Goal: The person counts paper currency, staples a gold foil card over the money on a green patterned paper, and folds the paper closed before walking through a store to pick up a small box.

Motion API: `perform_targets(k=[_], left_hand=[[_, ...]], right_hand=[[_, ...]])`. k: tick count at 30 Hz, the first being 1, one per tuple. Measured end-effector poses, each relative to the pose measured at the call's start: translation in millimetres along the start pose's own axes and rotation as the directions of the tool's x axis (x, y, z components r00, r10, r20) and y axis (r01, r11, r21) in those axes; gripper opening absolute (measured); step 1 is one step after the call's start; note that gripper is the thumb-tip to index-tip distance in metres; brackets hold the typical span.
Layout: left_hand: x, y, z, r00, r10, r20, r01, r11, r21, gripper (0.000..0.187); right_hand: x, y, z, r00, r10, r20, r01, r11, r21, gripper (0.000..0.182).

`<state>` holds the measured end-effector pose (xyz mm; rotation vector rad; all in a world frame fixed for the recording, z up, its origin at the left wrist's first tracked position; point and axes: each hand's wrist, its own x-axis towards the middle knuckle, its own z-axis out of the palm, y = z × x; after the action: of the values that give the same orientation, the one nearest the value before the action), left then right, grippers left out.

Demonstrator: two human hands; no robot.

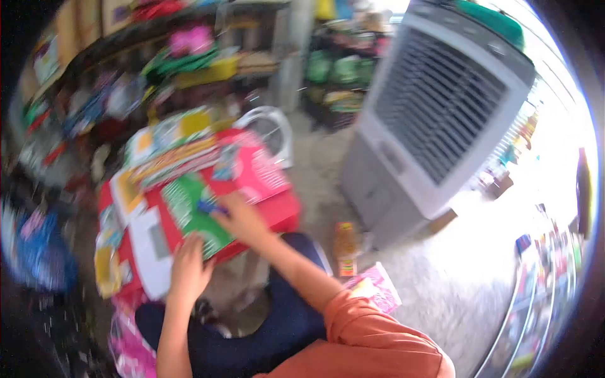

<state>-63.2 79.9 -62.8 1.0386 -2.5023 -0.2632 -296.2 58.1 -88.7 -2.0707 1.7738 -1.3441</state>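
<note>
A green printed sheet or packet (189, 205) lies on a red table (280, 211). My left hand (190, 261) rests at its lower left edge with the fingers spread. Over its right side, my right hand (239, 217) is closed round a small blue object (211, 206), too blurred to name. A pink printed packet (258, 170) lies just beyond my right hand. To the left are a white sheet (150, 252) with a grey patch and a yellow and white packet (128, 196).
A large grey air cooler (416, 126) stands at the right. A bottle (346, 249) and a pink packet (378, 286) are on the floor near my right arm. A white round fan (274, 129) is behind the table. Cluttered shelves line the back.
</note>
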Motion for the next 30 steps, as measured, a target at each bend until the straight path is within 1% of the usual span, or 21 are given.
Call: perform_targets(k=[1,2,5,7,9,10,13,14,15,16,17,18,20,21,22,23,24,25,28,29,30], left_hand=[[-5,0,1,1.000,-0.005,0.007,0.005,1.000,0.016,0.062],[-8,1,-3,0.998,-0.040,0.053,0.040,0.999,0.012,0.065],[-9,2,-7,0.996,-0.048,0.072,0.049,0.999,-0.001,0.067],[-9,-1,-9,0.994,-0.044,0.097,0.046,0.999,-0.014,0.067],[-14,2,-13,0.998,0.002,0.057,-0.003,1.000,0.007,0.064],[-18,3,-14,0.999,0.020,0.038,-0.021,1.000,0.020,0.062],[-41,22,-31,0.992,0.098,-0.079,-0.101,0.994,-0.036,0.054],[-52,28,-40,0.991,0.111,-0.074,-0.116,0.992,-0.057,0.051],[-65,33,-52,0.991,0.116,-0.070,-0.122,0.990,-0.077,0.048],[-77,36,-61,0.991,0.113,-0.067,-0.119,0.988,-0.098,0.046],[-90,37,-63,0.982,0.112,-0.152,-0.126,0.989,-0.080,0.033],[-107,34,-69,0.986,0.128,-0.109,-0.139,0.986,-0.097,0.029],[-132,24,-81,0.989,0.142,-0.046,-0.146,0.982,-0.117,0.023],[-143,14,-77,0.980,0.187,-0.070,-0.191,0.980,-0.063,0.019],[-153,7,-77,0.979,0.204,0.019,-0.203,0.977,-0.071,0.021],[-162,-1,-80,0.967,0.230,0.110,-0.221,0.971,-0.088,0.022],[-164,-9,-81,0.944,0.261,0.203,-0.241,0.963,-0.117,0.024],[-160,-12,-76,0.944,0.289,0.157,-0.269,0.953,-0.137,0.029],[-158,-27,-65,0.915,0.234,0.329,-0.209,0.972,-0.109,0.022],[-153,-33,-64,0.889,0.271,0.369,-0.248,0.963,-0.109,0.024],[-153,-41,-59,0.887,0.274,0.372,-0.231,0.960,-0.156,0.028]], right_hand=[[-8,-11,-14,0.998,0.061,-0.010,-0.061,0.998,0.029,0.046],[-15,-29,-23,0.994,0.113,0.001,-0.112,0.990,0.087,0.049],[-43,-49,-58,0.994,0.034,-0.108,-0.033,0.999,0.008,0.055],[-60,-55,-81,0.995,0.030,-0.092,-0.035,0.998,-0.058,0.056],[-85,-64,-105,0.995,0.081,-0.061,-0.086,0.992,-0.093,0.057],[-98,-62,-113,0.994,0.085,-0.067,-0.095,0.980,-0.175,0.058],[-137,-49,-127,0.993,0.105,-0.051,-0.116,0.920,-0.374,0.062],[-147,-48,-131,0.992,0.117,-0.040,-0.123,0.898,-0.422,0.063],[-157,-50,-133,0.980,0.201,0.011,-0.178,0.892,-0.416,0.066],[-165,-49,-132,0.979,0.205,0.013,-0.176,0.867,-0.467,0.066],[-173,-47,-128,0.979,0.203,0.022,-0.163,0.842,-0.515,0.066],[-180,-46,-121,0.979,0.196,0.047,-0.139,0.824,-0.549,0.067],[-175,-58,-126,0.980,0.162,0.116,-0.075,0.840,-0.537,0.062],[-171,-57,-133,0.961,0.106,0.257,0.028,0.883,-0.469,0.057],[-167,-51,-141,0.923,0.048,0.382,0.117,0.911,-0.396,0.052],[-167,-40,-145,0.850,-0.046,0.524,0.220,0.936,-0.274,0.049],[-165,-31,-146,0.755,-0.141,0.641,0.298,0.944,-0.143,0.046],[-159,-28,-145,0.734,-0.162,0.660,0.306,0.946,-0.108,0.044],[-142,-20,-144,0.678,-0.184,0.712,0.283,0.959,-0.022,0.041],[-141,-13,-142,0.663,-0.176,0.728,0.254,0.967,0.003,0.040],[-138,-7,-137,0.652,-0.170,0.739,0.227,0.974,0.024,0.039]])
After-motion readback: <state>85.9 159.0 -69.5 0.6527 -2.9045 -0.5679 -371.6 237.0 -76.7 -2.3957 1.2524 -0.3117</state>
